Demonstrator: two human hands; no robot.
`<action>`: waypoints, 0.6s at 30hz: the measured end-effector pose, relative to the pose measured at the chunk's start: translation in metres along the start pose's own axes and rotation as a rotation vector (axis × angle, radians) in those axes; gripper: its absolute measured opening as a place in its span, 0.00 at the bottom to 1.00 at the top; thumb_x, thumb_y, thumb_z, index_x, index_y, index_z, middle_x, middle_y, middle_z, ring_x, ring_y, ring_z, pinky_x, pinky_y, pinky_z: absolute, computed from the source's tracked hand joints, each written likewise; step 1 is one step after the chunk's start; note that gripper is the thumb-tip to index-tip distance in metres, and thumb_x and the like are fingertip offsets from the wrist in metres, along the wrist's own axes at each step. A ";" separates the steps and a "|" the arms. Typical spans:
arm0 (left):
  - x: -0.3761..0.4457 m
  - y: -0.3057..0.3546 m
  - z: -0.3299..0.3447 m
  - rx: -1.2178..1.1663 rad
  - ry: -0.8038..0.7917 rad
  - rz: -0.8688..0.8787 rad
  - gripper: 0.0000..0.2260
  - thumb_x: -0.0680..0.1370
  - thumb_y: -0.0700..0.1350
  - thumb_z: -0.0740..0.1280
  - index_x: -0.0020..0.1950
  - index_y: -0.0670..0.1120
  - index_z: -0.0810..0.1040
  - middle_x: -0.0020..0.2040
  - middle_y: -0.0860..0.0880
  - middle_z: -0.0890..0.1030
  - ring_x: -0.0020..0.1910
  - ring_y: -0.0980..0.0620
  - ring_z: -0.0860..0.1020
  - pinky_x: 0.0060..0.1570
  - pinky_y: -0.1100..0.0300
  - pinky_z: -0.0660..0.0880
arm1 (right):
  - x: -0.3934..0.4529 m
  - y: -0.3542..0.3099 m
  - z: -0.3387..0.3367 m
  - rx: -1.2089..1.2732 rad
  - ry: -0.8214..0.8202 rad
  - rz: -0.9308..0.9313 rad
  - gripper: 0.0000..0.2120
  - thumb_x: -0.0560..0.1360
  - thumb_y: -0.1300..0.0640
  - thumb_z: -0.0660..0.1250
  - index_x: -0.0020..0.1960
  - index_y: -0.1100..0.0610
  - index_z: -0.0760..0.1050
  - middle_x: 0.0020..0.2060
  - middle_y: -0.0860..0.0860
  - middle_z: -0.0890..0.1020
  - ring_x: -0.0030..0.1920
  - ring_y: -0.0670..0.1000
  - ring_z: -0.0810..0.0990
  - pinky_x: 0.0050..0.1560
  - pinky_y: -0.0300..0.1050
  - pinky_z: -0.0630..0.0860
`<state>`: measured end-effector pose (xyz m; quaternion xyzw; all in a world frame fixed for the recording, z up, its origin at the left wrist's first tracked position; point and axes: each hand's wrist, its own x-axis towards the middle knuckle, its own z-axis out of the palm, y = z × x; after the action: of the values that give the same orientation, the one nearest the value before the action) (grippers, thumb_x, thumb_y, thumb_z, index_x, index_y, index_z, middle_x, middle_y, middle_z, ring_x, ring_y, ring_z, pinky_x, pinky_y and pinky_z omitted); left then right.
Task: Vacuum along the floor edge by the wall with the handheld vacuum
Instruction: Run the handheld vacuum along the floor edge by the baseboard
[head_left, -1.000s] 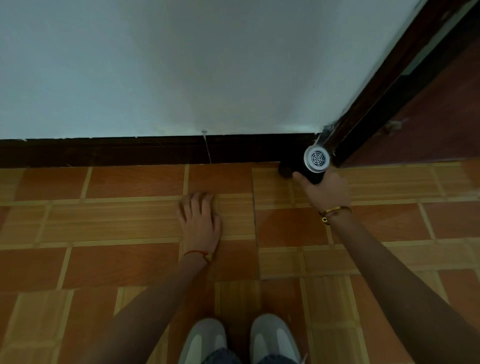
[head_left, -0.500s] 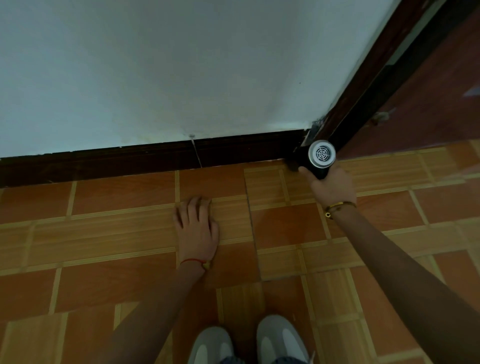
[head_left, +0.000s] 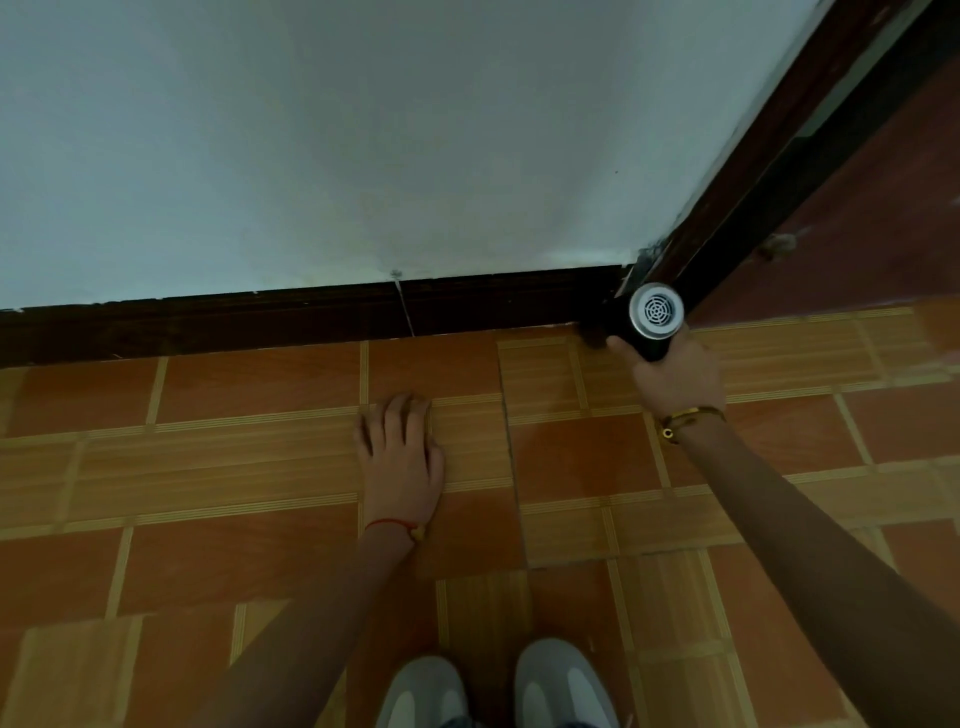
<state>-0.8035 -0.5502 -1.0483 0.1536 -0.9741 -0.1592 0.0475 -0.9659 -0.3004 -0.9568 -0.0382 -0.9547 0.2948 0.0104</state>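
Observation:
A black handheld vacuum (head_left: 648, 318) with a round silver vented rear cap points into the corner where the dark baseboard (head_left: 311, 317) meets the dark door frame (head_left: 753, 171). My right hand (head_left: 675, 376) grips its body from below; its nozzle is hidden in the dark corner. My left hand (head_left: 400, 457) lies flat on the orange tiled floor (head_left: 234, 545), fingers spread, a short way in front of the baseboard and left of the vacuum. The white wall (head_left: 363, 130) rises above the baseboard.
A reddish-brown door (head_left: 857, 234) stands to the right of the frame. My two grey shoes (head_left: 498, 686) are at the bottom edge. A thin pale cord or crack (head_left: 404, 304) runs down the baseboard near the middle.
The vacuum stays in the corner by the door frame. The view has shifted slightly, and my left hand remains planted on the same tile.

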 end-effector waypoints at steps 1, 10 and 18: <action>0.000 0.000 0.001 -0.004 0.002 -0.001 0.21 0.78 0.48 0.55 0.70 0.46 0.69 0.70 0.44 0.70 0.72 0.41 0.65 0.73 0.36 0.56 | 0.000 0.001 -0.001 -0.006 -0.009 -0.009 0.33 0.70 0.40 0.71 0.65 0.60 0.71 0.52 0.59 0.82 0.54 0.61 0.80 0.45 0.42 0.68; 0.000 0.001 -0.001 0.015 -0.010 -0.005 0.21 0.78 0.47 0.56 0.71 0.46 0.69 0.70 0.44 0.70 0.71 0.41 0.66 0.74 0.38 0.55 | -0.005 -0.005 0.007 0.016 -0.058 -0.076 0.27 0.70 0.40 0.71 0.57 0.61 0.75 0.46 0.58 0.83 0.49 0.60 0.81 0.42 0.43 0.69; 0.001 0.001 -0.002 0.001 0.003 -0.002 0.21 0.78 0.48 0.55 0.70 0.45 0.70 0.70 0.43 0.70 0.72 0.41 0.66 0.74 0.37 0.55 | -0.013 -0.012 0.015 -0.035 -0.113 -0.123 0.29 0.70 0.37 0.69 0.59 0.58 0.75 0.43 0.53 0.82 0.47 0.57 0.82 0.39 0.41 0.69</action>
<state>-0.8041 -0.5497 -1.0459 0.1548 -0.9739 -0.1584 0.0489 -0.9547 -0.3199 -0.9622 0.0369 -0.9594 0.2784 -0.0259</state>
